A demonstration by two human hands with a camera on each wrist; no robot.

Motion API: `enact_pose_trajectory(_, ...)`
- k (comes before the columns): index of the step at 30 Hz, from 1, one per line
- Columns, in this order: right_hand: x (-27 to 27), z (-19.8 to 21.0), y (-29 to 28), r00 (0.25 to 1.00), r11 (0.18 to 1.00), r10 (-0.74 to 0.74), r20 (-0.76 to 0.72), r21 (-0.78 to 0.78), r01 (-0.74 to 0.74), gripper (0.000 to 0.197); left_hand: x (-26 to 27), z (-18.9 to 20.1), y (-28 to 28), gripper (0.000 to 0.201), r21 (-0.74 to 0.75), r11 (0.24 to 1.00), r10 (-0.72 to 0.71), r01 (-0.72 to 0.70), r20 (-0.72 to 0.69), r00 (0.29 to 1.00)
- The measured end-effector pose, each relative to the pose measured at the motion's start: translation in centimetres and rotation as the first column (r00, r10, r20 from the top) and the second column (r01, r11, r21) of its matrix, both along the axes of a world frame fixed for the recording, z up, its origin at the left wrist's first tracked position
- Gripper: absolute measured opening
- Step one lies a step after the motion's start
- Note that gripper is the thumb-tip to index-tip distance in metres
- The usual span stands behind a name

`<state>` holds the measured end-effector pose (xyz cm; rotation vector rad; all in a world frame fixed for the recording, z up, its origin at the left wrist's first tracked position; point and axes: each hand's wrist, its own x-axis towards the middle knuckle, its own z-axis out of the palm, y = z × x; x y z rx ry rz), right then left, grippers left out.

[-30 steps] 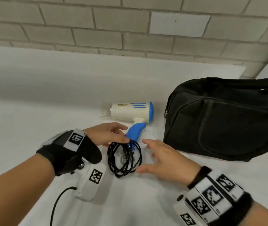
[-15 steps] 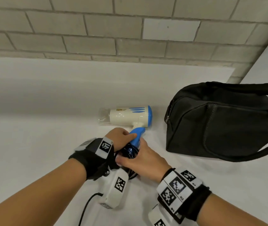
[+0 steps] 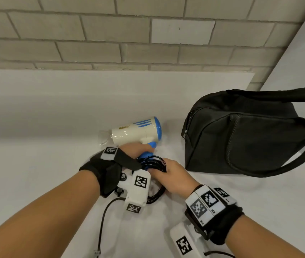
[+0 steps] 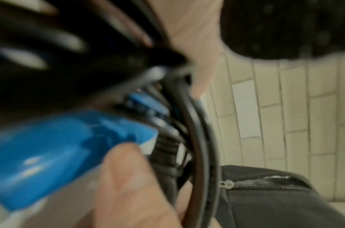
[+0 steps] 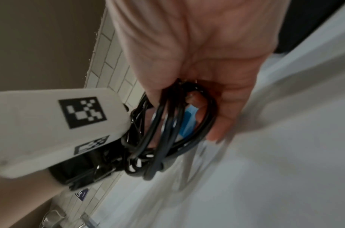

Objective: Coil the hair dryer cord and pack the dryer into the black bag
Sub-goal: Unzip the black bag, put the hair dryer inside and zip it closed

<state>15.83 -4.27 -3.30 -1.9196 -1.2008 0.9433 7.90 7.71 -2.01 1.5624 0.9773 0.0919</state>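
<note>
The left hand [image 3: 135, 148] grips the blue handle of the hair dryer [image 3: 138, 132], which lies on the white counter [image 3: 45, 164]; the right hand [image 3: 172, 175] clutches the coiled black cord [image 5: 167, 123]. The black bag [image 3: 250, 135] sits just right of them, zipped

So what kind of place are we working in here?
Hard to say for certain: probably a staged recording bench. A white table against a pale brick wall, holding only the hair dryer and black bag.
</note>
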Motion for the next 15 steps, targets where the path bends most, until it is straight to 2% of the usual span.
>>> enact_pose_trajectory(3, -0.3, -0.2, -0.2, 0.994, 0.998, 0.003, -0.112, 0.056, 0.003, 0.011, -0.7, -0.7, -0.4, 0.009, -0.232, 0.973, 0.033, 0.006, 0.167, 0.985)
enact_pose_trajectory(6, -0.5, -0.8, -0.3, 0.975, 0.99, -0.1, -0.197, 0.077, 0.117, 0.019, -1.1, -0.8, -1.5, 0.007, -0.289, 0.954, 0.155, -0.082, 0.24, 0.958)
enact_pose_trajectory(8, -0.6, -0.7, -0.4, 0.939, 0.973, -0.178, -0.295, 0.092, 0.213, 0.024, -1.2, -0.8, -2.1, 0.01, -0.25, 0.955, 0.222, -0.16, 0.244, 0.944)
enact_pose_trajectory(11, -0.6, 0.2, -0.5, 0.909, 0.969, -0.15, -0.388, 0.124, 0.213, 0.04, -1.3, 0.4, -3.1, 0.019, -0.139, 0.966, 0.248, -0.22, 0.239, 0.939)
enact_pose_trajectory(13, -0.7, 1.2, -0.6, 0.916, 0.968, -0.097, -0.388, 0.179, 0.178, 0.048, -1.4, 2.0, -3.8, 0.019, 0.006, 0.971, 0.23, -0.239, 0.247, 0.941)
enact_pose_trajectory(15, -1.1, 2.6, -0.8, 0.921, 0.956, -0.079, -0.38, 0.234, 0.179, 0.043, -1.6, 4.1, -4.2, 0.018, 0.192, 0.956, 0.168, -0.222, 0.263, 0.95)
